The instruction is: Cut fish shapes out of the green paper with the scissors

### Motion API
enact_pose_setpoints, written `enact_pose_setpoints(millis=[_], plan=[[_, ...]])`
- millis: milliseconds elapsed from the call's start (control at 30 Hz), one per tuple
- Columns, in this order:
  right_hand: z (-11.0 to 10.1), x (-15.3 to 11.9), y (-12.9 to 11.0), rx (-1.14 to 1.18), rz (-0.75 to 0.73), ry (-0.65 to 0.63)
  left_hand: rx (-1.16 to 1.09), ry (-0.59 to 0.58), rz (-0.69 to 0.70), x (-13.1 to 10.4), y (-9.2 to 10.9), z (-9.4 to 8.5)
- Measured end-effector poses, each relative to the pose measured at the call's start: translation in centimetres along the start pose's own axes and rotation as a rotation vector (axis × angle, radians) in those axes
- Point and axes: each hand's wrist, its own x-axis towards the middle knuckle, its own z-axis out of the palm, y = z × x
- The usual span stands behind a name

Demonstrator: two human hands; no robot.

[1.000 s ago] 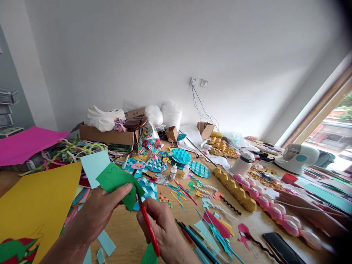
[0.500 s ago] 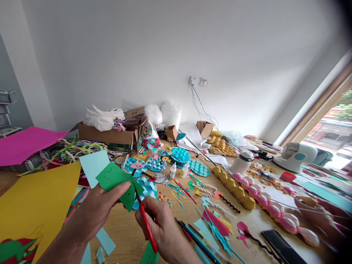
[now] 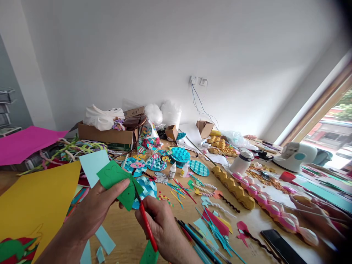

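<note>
Pinched between the thumb and fingers of my left hand (image 3: 103,201) is a piece of green paper (image 3: 112,176) with drawn outlines on it. My right hand (image 3: 162,227) is closed on red-handled scissors (image 3: 147,223), whose dark blades lie at the paper's right part, in a cut. Light blue paper (image 3: 94,165) shows just behind the green piece. Below my right hand, another green scrap (image 3: 149,255) lies on the table. Teal wavy paper discs (image 3: 145,190) sit beyond the scissors.
Two glue bottles (image 3: 172,171) stand mid-table. Pencils (image 3: 202,244) and a black phone (image 3: 282,247) lie at the front right. Yellow paper (image 3: 41,205) spreads at the left. Another person's hand (image 3: 313,212) is at the far right, by a pink and white strip (image 3: 272,209).
My hands and the green paper have barely shifted. At the far right, the other person's hand has moved slightly.
</note>
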Motion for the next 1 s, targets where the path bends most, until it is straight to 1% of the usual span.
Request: enact_pose_setpoints(millis=[133,300,433,700,767,1000], plan=[[0.4,0.1,0.1,0.086,0.041,-0.007,0.013,0.0,-0.051,-0.4,0.9,0.8],[0.9,0.2,0.1,0.308,0.128,-0.055,-0.038,0.027,-0.106,-0.9,1.3,1.7],[1.2,0.3,0.4,0.405,0.131,-0.06,-0.051,-0.038,-0.102,-0.9,1.2,2.1],[1.3,0.4,0.5,0.42,0.113,-0.049,0.029,-0.181,-0.016,-0.7,0.4,1.5],[1.3,0.3,0.5,0.416,0.109,-0.044,0.04,-0.183,-0.011,-0.7,0.3,1.4],[1.7,0.4,1.2,0.409,0.044,-0.021,0.015,-0.13,-0.07,-0.6,0.1,1.7]])
